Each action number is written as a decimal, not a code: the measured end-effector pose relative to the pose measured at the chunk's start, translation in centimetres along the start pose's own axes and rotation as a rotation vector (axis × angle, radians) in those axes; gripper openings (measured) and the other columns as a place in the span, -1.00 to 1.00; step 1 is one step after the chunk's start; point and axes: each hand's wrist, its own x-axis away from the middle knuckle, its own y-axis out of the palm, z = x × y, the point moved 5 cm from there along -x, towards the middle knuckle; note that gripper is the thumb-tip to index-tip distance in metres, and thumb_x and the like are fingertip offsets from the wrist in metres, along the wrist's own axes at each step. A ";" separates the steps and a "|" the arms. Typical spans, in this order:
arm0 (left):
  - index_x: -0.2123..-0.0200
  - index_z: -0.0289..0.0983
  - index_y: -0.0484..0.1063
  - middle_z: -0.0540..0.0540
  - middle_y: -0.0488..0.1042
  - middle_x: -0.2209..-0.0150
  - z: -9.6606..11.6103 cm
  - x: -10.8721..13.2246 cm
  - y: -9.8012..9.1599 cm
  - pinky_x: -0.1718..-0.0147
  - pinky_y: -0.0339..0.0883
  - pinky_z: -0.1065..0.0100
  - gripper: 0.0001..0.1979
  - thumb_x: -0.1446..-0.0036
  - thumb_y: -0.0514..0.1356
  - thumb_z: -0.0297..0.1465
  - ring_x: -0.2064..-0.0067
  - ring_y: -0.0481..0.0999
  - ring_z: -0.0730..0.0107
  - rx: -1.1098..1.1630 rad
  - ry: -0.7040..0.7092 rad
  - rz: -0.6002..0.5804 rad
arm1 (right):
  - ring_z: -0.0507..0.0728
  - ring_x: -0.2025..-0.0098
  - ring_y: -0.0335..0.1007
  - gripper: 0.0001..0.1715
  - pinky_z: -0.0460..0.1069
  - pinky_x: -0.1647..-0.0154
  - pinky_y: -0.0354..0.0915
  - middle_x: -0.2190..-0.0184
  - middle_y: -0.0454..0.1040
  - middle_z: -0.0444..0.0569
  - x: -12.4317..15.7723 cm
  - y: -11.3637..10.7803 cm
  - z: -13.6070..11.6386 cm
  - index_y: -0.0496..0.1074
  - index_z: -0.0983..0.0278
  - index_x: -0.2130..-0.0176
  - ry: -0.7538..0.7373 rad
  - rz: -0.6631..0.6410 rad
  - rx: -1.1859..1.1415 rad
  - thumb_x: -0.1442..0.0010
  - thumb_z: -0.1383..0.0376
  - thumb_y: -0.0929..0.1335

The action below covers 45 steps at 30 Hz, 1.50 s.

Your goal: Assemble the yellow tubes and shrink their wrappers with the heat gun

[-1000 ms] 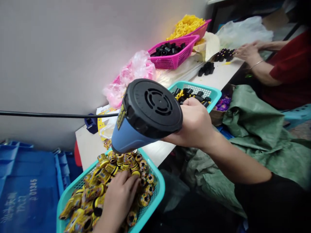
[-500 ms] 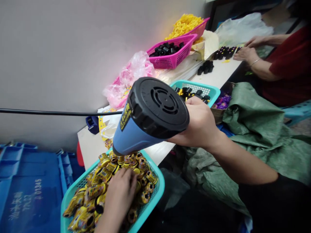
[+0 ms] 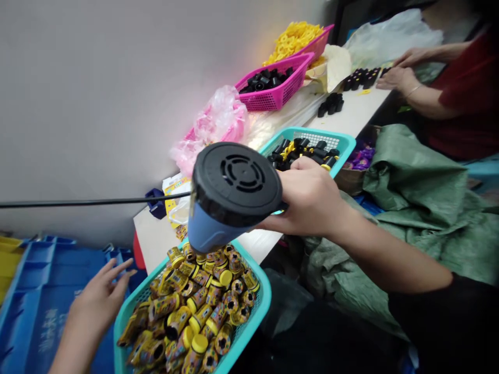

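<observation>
My right hand (image 3: 307, 200) grips a blue heat gun (image 3: 218, 226) with a black vented back cap, its nose pointing down and away from me. Below it is a turquoise basket (image 3: 257, 317) heaped with small yellow capped tubes (image 3: 202, 306) in printed wrap. Several of them show dark open ends. My left hand (image 3: 103, 296) hangs beside the basket's left rim, fingers spread, holding nothing. A black cord (image 3: 93, 201) runs from the heat gun to the left edge of the view. The gun's nozzle tip is hidden behind its body.
Blue crates (image 3: 42, 306) stand at left. On the table (image 3: 150, 234) are a tape dispenser (image 3: 156, 203), another turquoise basket (image 3: 343, 143) of black and yellow parts, and pink baskets (image 3: 286, 96). A co-worker's hands (image 3: 401, 78) handle black pieces at the far right. Green sacking (image 3: 405, 176) lies at right.
My left hand has come out of the basket of tubes and moved left, its fingers opening. The heat gun in my right hand has shifted slightly and tipped more upright.
</observation>
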 end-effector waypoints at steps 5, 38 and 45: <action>0.38 -0.12 0.53 0.05 0.63 0.38 10.1 2.8 2.4 0.39 0.53 0.33 -0.64 -0.14 0.06 -0.04 0.36 0.63 0.26 0.057 0.301 -0.141 | 0.04 0.52 0.25 -0.38 0.01 0.37 -0.02 0.53 0.46 -0.15 -0.1 -0.4 0.0 0.43 0.25 0.33 0.005 -0.049 0.036 -0.18 -0.22 0.24; 0.36 -0.21 0.61 -0.21 0.51 -0.05 11.4 11.0 8.7 -0.16 0.15 -0.21 -0.58 -0.23 0.03 -0.13 -0.25 0.26 -0.06 -0.296 0.346 -0.507 | 0.09 0.50 0.31 -0.51 0.04 0.34 0.03 0.53 0.48 -0.09 -0.7 -1.3 -1.2 0.44 0.26 0.39 -0.083 -0.248 0.047 -0.16 -0.11 0.33; 0.10 -0.02 0.53 -0.05 0.46 -0.11 9.7 13.4 8.0 -0.08 0.26 -0.28 -0.73 -0.20 0.11 -0.18 -0.22 0.32 -0.01 -0.151 0.499 -0.347 | 0.03 0.50 0.29 -0.54 0.00 0.32 0.05 0.48 0.50 -0.16 -0.4 -0.2 -2.5 0.45 0.25 0.36 -0.119 -0.280 -0.125 -0.11 -0.09 0.37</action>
